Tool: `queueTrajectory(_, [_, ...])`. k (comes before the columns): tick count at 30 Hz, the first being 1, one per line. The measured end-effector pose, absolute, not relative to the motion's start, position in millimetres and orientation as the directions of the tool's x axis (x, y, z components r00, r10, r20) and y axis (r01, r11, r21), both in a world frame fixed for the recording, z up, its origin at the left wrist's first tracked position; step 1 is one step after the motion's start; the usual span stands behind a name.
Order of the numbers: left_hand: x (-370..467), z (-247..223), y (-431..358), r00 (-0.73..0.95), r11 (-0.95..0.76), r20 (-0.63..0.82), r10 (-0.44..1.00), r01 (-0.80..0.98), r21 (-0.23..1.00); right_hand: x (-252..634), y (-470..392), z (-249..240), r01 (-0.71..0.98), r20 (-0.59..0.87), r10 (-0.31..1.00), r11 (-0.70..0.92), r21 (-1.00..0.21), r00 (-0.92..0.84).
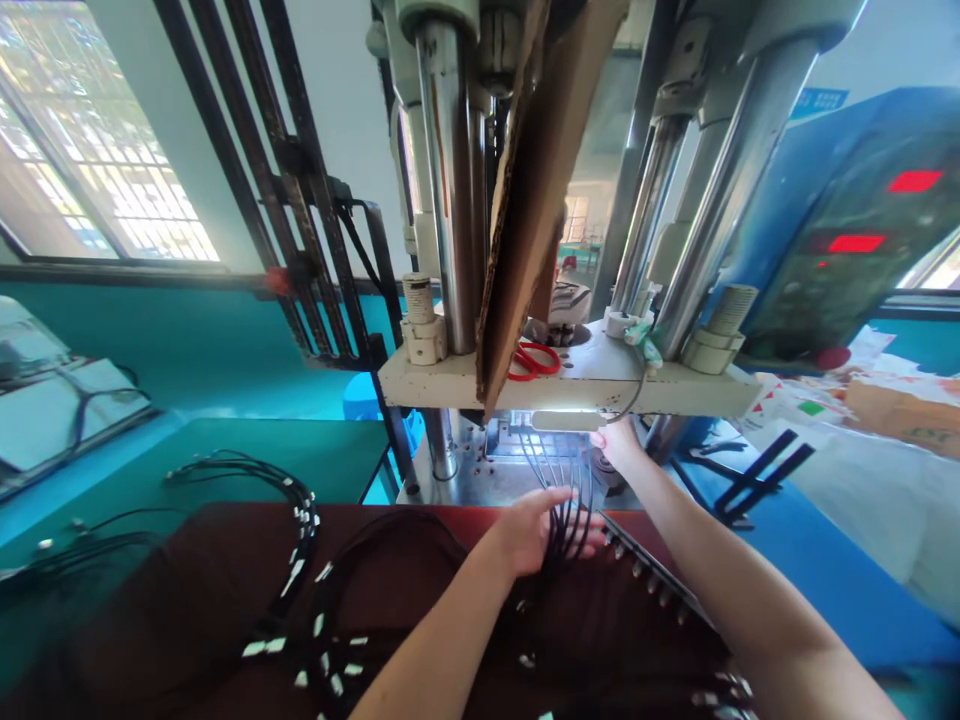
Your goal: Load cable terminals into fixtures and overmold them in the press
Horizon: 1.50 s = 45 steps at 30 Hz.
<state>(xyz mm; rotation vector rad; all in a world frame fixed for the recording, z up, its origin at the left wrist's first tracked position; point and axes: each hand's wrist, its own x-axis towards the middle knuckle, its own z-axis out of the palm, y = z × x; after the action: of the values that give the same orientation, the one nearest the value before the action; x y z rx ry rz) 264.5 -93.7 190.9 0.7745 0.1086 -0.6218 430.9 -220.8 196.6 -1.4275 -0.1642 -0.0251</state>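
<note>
Under the big press (480, 200), black wires (566, 480) ran into the mold. My left hand (536, 530) lay flat and loose on them; my right hand (619, 445) pinched their ends. I was seating wires, needing careful pushing.

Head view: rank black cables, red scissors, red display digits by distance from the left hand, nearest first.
1. Black cables: under the left hand, touching its fingers.
2. Red scissors: above it, on the press's cream platform.
3. Red display digits: far upper right, on the blue panel.
</note>
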Motion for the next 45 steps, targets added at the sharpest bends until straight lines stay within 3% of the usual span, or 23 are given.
queueTrajectory(2, [268.3,193.6,-104.0,0.820,0.650,-0.294,-0.491,0.569,0.504,417.3,-229.9,195.9,0.102,0.113,0.058,0.172,-0.980,0.992])
queueTrajectory(4, [271.8,196.4,-115.4,0.824,0.680,-0.282,-0.491,0.565,0.467,401.3,-239.7,198.8,0.111,0.122,0.047,0.193,-0.975,0.991])
queueTrajectory(9, [267.5,193.8,-140.2,0.815,0.621,-0.311,-0.490,0.576,0.531,369.7,-263.6,203.9,0.129,0.126,-0.027,0.220,-0.967,0.992])
queueTrajectory(18, [205.6,198.4,-169.1,0.726,0.402,-0.232,-0.647,0.583,0.706,347.5,-327.3,195.2,0.057,-0.003,-0.211,0.276,-0.960,0.977])
queueTrajectory(27, [201.1,198.4,-175.0,0.767,0.323,-0.224,-0.601,0.489,0.811,272.5,-422.1,170.4,0.059,0.018,-0.285,0.134,-0.989,0.958])
queueTrajectory(30, [202.2,199.8,-175.5,0.776,0.302,-0.242,-0.582,0.483,0.822,249.2,-443.6,161.5,-0.027,-0.027,-0.180,0.004,-1.000,0.983])
queueTrajectory(33, [202.4,199.4,-175.9,0.787,0.294,-0.240,-0.569,0.467,0.834,231.6,-458.3,156.7,0.011,-0.016,0.079,-0.330,-0.944,0.997])
queueTrajectory(36, [202.4,197.6,-176.0,0.796,0.287,-0.225,-0.563,0.443,0.849,218.0,-462.9,159.6,0.263,0.070,0.285,-0.729,-0.631,0.956])
queueTrajectory(38, [202.3,197.4,-176.3,0.798,0.269,-0.226,-0.559,0.432,0.861,211.9,-459.4,169.5,0.325,0.036,0.335,-0.874,-0.362,0.942])
queueTrajectory(40, [201.5,198.5,-177.3,0.798,0.242,-0.232,-0.556,0.422,0.874,208.8,-451.3,187.9,0.304,0.000,0.309,-0.935,-0.181,0.951])
queueTrajectory(41, [200.7,199.6,-178.2,0.797,0.224,-0.236,-0.556,0.418,0.881,208.2,-445.8,200.1,0.303,0.035,0.301,-0.942,-0.147,0.953])
queueTrajectory(45, [195.0,206.7,-183.7,0.765,0.092,-0.255,-0.591,0.378,0.921,209.6,-417.8,251.8,0.554,0.380,0.426,-0.755,-0.351,0.821])
